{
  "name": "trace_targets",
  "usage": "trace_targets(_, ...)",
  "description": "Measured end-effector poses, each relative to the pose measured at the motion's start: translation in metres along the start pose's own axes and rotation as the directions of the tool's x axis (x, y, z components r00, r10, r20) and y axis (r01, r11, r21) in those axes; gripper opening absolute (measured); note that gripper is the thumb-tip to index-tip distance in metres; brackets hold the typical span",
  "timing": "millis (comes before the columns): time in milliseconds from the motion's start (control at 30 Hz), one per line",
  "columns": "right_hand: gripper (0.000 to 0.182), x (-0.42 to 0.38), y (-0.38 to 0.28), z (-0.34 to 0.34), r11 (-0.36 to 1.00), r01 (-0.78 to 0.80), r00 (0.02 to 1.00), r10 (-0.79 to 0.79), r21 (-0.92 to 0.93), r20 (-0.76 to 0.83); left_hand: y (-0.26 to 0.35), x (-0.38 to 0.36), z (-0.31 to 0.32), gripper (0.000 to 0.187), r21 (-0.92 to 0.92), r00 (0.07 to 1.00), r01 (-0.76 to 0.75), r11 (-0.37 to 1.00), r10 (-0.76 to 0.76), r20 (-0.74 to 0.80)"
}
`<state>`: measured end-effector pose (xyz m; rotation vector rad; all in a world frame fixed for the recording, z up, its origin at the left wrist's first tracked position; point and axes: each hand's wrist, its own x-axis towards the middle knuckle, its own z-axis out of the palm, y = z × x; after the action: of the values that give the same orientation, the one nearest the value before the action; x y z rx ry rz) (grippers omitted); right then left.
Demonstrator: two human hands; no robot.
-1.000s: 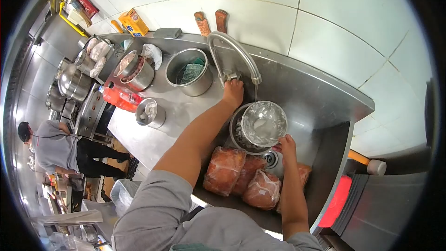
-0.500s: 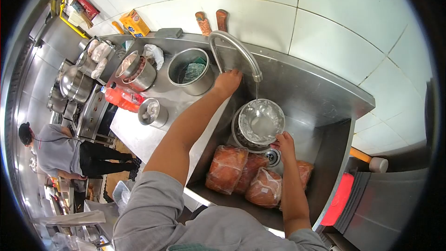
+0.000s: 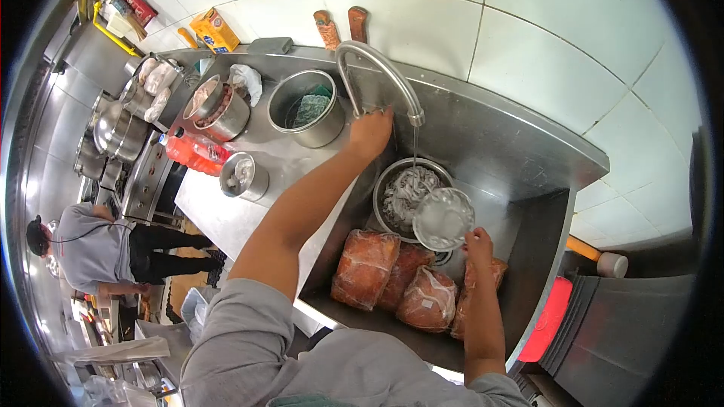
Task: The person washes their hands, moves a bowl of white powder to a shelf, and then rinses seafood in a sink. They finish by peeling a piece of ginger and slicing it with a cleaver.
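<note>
My left hand (image 3: 371, 133) is closed at the base of the curved metal tap (image 3: 388, 68); its fingertips are partly hidden. A stream of water runs from the spout into a metal pot (image 3: 378, 207) in the sink, which holds wet greyish-white pieces I cannot identify. My right hand (image 3: 478, 245) grips the rim of a shallow metal bowl (image 3: 443, 218), tilted beside the pot and overlapping its right edge. The bowl looks wet inside, with whitish residue. Several plastic-wrapped blocks of reddish meat (image 3: 366, 267) lie in the sink (image 3: 520, 241) below the pot.
Left of the sink, the steel counter (image 3: 207, 207) carries a deep pot (image 3: 309, 132) with green scouring material, a small metal container (image 3: 245, 177), red bottles (image 3: 196, 152) and a pot of meat (image 3: 226, 117). A person (image 3: 98, 245) stands at the far left. Two knife handles (image 3: 357, 24) show behind the tap.
My right hand has moved the bowl right and down from under the stream, uncovering the pot. Water now falls into the pot. My left hand remains at the tap.
</note>
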<state>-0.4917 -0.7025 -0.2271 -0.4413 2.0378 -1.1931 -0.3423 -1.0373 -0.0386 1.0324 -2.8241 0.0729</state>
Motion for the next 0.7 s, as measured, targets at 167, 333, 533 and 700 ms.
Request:
trace_targets(167, 0.021, 0.008, 0.015, -0.045, 0.952, -0.092, 0.994, 0.103, -0.291, 0.022, 0.0, -0.094, 0.011, 0.037, -0.191, 0.983, -0.04, 0.981, 0.004, -0.181)
trace_targets(333, 0.03, 0.011, -0.041, -0.039, 0.767, 0.157, 0.971, -0.235, -0.622, -0.044, -0.043, -0.193, 0.026, 0.048, -0.239, 0.99, 0.08, 0.968, -0.105, -0.096)
trace_targets(533, 0.041, 0.0, -0.197, 0.114, 0.902, 0.424, 0.801, -0.414, 0.078, 0.432, -0.032, -0.256, 0.026, 0.064, -0.254, 0.969, 0.237, 0.938, -0.247, -0.006)
trace_targets(700, 0.043, 0.098, -0.238, 0.224, 0.824, 0.553, 0.832, -0.538, 0.12, -0.138, -0.033, -0.258, 0.031, 0.067, -0.24, 0.951, 0.285, 0.928, -0.306, -0.054)
